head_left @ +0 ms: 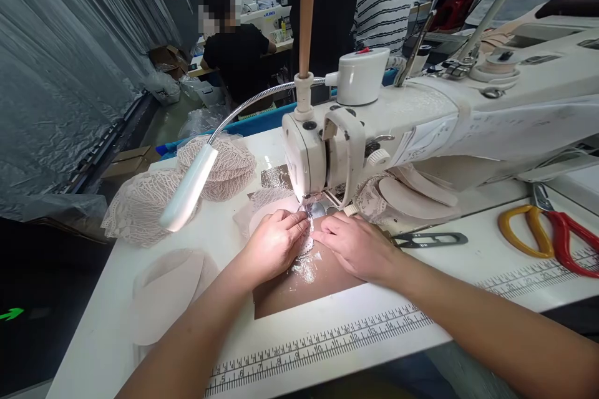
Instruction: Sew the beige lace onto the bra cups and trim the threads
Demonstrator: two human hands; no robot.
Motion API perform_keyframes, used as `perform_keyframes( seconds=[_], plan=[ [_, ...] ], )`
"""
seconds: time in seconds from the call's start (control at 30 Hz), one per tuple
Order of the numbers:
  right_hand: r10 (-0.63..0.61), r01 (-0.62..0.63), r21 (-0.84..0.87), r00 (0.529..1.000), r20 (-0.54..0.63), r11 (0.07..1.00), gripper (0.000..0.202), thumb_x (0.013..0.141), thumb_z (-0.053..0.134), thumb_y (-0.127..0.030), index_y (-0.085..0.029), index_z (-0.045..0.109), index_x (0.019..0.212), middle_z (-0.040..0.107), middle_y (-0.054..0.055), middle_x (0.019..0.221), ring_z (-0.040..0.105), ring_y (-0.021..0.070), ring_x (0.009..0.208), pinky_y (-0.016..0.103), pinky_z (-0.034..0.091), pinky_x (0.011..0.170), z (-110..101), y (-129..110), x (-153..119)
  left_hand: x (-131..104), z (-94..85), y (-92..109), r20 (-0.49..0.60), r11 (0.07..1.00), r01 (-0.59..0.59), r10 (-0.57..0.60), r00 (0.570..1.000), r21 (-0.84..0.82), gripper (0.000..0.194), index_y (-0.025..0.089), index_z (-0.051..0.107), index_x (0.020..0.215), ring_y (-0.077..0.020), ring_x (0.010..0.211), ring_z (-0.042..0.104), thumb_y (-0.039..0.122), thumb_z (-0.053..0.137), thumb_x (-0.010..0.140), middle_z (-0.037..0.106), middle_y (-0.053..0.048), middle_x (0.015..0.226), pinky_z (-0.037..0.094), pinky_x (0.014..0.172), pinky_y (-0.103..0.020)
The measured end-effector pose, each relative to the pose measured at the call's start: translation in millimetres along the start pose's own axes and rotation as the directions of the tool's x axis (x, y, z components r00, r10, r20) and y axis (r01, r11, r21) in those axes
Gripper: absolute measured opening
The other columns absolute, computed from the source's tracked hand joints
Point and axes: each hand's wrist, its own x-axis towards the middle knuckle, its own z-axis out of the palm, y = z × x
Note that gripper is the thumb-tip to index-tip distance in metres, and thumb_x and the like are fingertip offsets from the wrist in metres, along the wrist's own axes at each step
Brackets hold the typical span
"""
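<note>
Bare hands work at the needle of a white sewing machine (322,131), the left hand (276,243) and the right hand (358,246) meeting over a small piece of pale fabric (306,242). The fabric lies directly below the needle area, above a brown sheet (299,299) on the white surface (112,299). The left grip is nearly closed, fingertips bunched on the fabric's left side; whether they pinch or only press it cannot be told. The right grip is partly curled, its foremost fingertip at the fabric's right edge; whether it has hold of anything cannot be told.

A bendable lamp (189,190) arches from the machine over lacy pieces (145,206) piled at left. Nearer the person, smooth pale pieces (163,302) lie beside the left forearm. More cut pieces (416,196) are heaped under the machine's arm, near dark snips (433,239). Scissors (547,219) with yellow and red handles rest at far right, partly over a printed ruler (327,346) that runs along the front edge. Papers (496,131) are wrapped against the machine's arm.

Beyond, a seated person in black (236,56), another in dark clothes (332,19) and one in stripes (384,19) occupy the workroom.
</note>
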Motion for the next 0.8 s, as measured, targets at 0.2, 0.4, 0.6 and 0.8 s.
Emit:
perform_keyframes(
  seconds=[0.2, 0.4, 0.6, 0.8],
  plan=[
    [0.077, -0.077, -0.063, 0.997, -0.003, 0.995, 0.031, 0.082, 0.044, -0.007, -0.018, 0.065, 0.102, 0.058, 0.005, 0.080, 0.040, 0.0153, 0.066, 0.029, 0.020, 0.058, -1, 1, 5, 5, 0.5, 2, -0.007, 0.999, 0.035, -0.035, 0.999, -0.002, 0.035, 0.014, 0.057, 0.119, -0.0221, 0.099, 0.054, 0.026, 0.034, 0.096, 0.058, -0.012, 0.125, 0.048, 0.083, -0.039],
    [0.135, -0.139, -0.100, 0.990, -0.045, 0.985, 0.032, 0.083, 0.043, -0.010, -0.018, 0.066, 0.102, 0.058, 0.005, 0.075, 0.039, 0.0148, 0.063, 0.030, 0.021, 0.057, -1, 3, 7, -3, -0.6, 0, -0.078, 1.000, 0.030, -0.030, 0.996, -0.009, 0.033, 0.016, 0.058, 0.117, -0.0237, 0.096, 0.053, 0.029, 0.039, 0.093, 0.056, -0.013, 0.124, 0.048, 0.082, -0.041],
    [0.134, -0.134, 0.029, 0.991, -0.026, 0.991, 0.035, 0.086, 0.041, -0.010, -0.018, 0.061, 0.113, 0.061, 0.004, 0.085, 0.042, 0.0146, 0.065, 0.028, 0.026, 0.059, -4, 3, 5, -10, -9.4, 5, -0.044, 0.991, -0.087, 0.083, 0.996, -0.098, 0.031, 0.017, 0.063, 0.112, -0.0231, 0.095, 0.054, 0.030, 0.045, 0.091, 0.061, -0.013, 0.110, 0.047, 0.082, -0.039],
    [0.041, -0.041, 0.011, 0.999, 0.022, 0.999, 0.031, 0.086, 0.044, -0.010, -0.021, 0.063, 0.108, 0.058, 0.004, 0.086, 0.043, 0.0149, 0.070, 0.028, 0.024, 0.059, 0, 2, 2, -8, -10.2, 9, -0.058, 0.987, -0.100, 0.094, 0.994, -0.129, 0.029, 0.015, 0.064, 0.109, -0.0220, 0.094, 0.055, 0.025, 0.044, 0.092, 0.065, -0.011, 0.108, 0.048, 0.080, -0.037]
  ],
)
